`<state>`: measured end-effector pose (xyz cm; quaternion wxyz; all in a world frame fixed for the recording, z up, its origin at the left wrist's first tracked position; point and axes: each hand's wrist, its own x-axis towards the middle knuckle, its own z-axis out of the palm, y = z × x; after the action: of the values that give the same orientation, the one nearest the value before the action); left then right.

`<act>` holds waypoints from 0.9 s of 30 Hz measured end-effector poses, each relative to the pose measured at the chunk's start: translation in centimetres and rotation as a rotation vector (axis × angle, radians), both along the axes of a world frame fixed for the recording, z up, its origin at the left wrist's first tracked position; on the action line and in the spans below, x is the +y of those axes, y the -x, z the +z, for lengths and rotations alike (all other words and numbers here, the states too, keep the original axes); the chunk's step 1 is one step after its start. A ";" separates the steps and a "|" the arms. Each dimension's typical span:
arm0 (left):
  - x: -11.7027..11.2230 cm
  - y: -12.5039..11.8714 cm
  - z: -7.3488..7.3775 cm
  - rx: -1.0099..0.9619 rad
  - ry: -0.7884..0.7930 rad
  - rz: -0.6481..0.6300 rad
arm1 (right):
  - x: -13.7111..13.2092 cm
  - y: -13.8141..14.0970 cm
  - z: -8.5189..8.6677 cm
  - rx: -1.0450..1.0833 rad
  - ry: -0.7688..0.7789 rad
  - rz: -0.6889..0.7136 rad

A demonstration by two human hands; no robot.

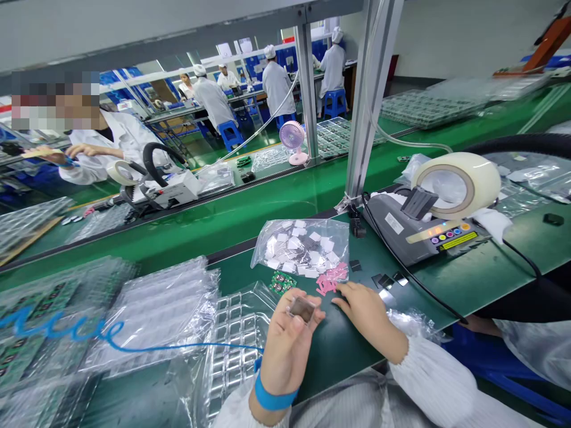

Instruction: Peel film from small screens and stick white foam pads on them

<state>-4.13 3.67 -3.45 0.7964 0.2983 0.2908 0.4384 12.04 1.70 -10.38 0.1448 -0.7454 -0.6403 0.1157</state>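
Observation:
My left hand (292, 333), with a blue wrist strap (274, 397), is closed around a small square piece (302, 309) with a brownish face and clear edges. The piece is raised above the bench; its exact kind I cannot make out. My right hand (368, 309) reaches to several flat pink pieces (330, 278), thumb and forefinger apart, fingertips at their edge. Whether it touches them I cannot tell. Behind the pink pieces lies a clear bag (301, 246) of parts with white tabs. A green circuit board (282, 283) sits just beyond my left hand.
A clear compartment tray (232, 339) and stacked trays (151, 309) stand to the left, crossed by a coiled blue cord (178, 346). On the right is a grey tape machine (401, 232) with a tape roll (486, 178). Small dark squares (383, 280) lie near its cable. Co-workers sit beyond.

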 end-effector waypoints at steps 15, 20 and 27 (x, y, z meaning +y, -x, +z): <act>-1.8 -1.3 0.9 -0.049 0.081 -0.291 | 1.6 0.7 -1.2 -0.066 0.018 0.079; -2.0 -1.6 1.2 -0.058 0.086 -0.310 | 0.9 0.5 -1.2 0.024 -0.027 0.119; -2.0 -1.7 1.0 -0.033 0.083 -0.328 | -3.6 -2.6 7.4 0.373 -0.273 0.185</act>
<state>-2.39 1.72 -2.43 0.8736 0.3012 0.2432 0.2950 14.65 -1.86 -2.95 0.3489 -0.6229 -0.6776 0.1764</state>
